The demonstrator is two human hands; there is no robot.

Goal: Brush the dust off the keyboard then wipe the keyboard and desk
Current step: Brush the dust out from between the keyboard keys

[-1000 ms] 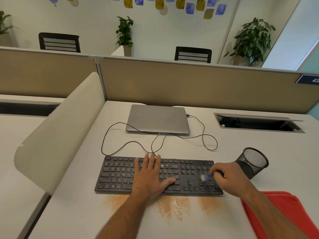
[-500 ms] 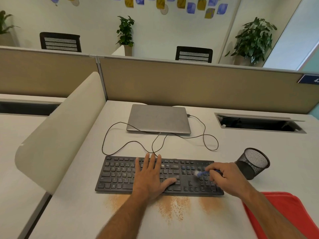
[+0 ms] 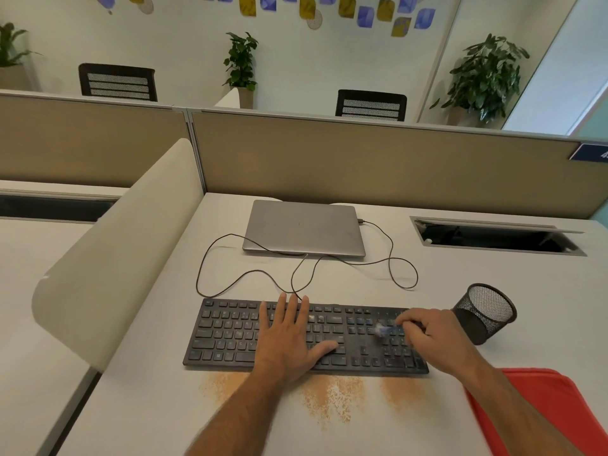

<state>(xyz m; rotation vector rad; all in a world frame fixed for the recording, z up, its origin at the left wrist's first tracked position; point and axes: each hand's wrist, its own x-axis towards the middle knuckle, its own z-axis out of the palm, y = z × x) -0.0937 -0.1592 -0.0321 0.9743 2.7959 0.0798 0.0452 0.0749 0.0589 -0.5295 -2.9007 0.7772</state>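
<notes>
A black keyboard [image 3: 230, 334] lies across the near part of the grey desk [image 3: 437, 281]. My left hand [image 3: 289, 337] rests flat on its middle keys, fingers straight. My right hand [image 3: 431, 340] grips a small blue brush [image 3: 385, 330], blurred, whose tip sits on the keys at the keyboard's right part. Orange-brown dust [image 3: 332, 396] lies in patches on the desk just in front of the keyboard. A red cloth [image 3: 552, 409] lies at the near right, partly under my right forearm.
A shut silver laptop [image 3: 304, 228] sits behind the keyboard, its black cable [image 3: 394, 258] looping over the desk. A black mesh pen cup [image 3: 483, 312] lies tilted right of the keyboard. A cable hatch [image 3: 493, 236] is open at back right. A curved divider [image 3: 108, 258] stands left.
My right hand has moved the brush from the keyboard's lower right up and leftward across the keys. My left hand has stayed in place on the keyboard.
</notes>
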